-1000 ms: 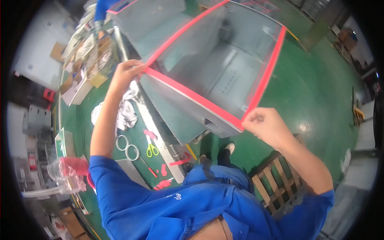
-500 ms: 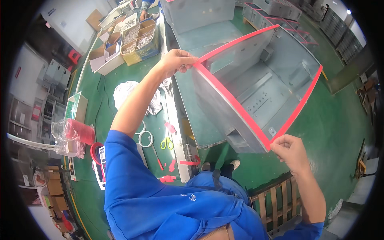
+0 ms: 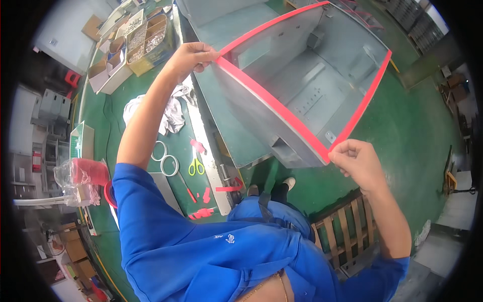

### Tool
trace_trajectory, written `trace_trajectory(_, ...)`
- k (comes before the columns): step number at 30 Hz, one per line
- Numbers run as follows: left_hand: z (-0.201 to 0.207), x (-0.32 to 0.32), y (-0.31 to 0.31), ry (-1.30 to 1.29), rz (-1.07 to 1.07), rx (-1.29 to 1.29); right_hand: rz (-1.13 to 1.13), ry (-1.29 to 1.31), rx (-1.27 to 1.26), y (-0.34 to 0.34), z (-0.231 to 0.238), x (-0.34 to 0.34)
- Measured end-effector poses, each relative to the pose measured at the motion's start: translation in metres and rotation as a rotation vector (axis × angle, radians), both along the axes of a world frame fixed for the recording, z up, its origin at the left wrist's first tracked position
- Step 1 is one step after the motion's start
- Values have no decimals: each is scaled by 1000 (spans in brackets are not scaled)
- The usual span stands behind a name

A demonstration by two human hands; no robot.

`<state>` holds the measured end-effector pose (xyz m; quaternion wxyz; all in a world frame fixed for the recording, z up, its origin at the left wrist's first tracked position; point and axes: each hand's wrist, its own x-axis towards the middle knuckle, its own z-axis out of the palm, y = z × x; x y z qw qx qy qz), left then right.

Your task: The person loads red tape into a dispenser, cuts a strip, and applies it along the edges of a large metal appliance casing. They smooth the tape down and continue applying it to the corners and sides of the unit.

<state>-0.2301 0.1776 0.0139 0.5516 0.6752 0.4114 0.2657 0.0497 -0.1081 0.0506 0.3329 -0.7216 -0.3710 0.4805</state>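
Observation:
An open grey metal box (image 3: 246, 108) stands tilted before me, its rim edged with red tape (image 3: 274, 107) on several sides. My left hand (image 3: 192, 58) is at the rim's left corner, thumb and fingers pinched on the tape's end. At the near right corner my right hand (image 3: 358, 163) pinches the tape in the same way. Between the two hands the red strip runs straight along the near edge. Whether it is stuck down all the way, I cannot tell.
Left on the green bench lie yellow-green scissors (image 3: 196, 167), a white tape roll (image 3: 169, 165), red tape scraps (image 3: 202, 213) and a white cloth (image 3: 173, 115). Beyond is a divided carton (image 3: 168, 48) of small parts. A wooden pallet (image 3: 347, 226) stands lower right.
The whole view has shifted, so box, hands and bench appear further up and left. Both hands stay pinched at the same two corners.

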Motion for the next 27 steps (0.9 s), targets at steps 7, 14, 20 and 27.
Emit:
trace_trajectory(7, 2, 2, -2, 19, 7, 25, 22, 1, 33, -2, -3, 2)
trace_trajectory(14, 6, 6, -5, 93, 39, 59, 45, -11, 38, -2, -3, 5)
trace_trajectory(20, 6, 4, -6, 63, 38, 62, 61, -1, 42, -2, -5, 8)
trace_trajectory(27, 32, 7, -36, -180, 81, 306, 199, -86, 44, -19, 5, 0)
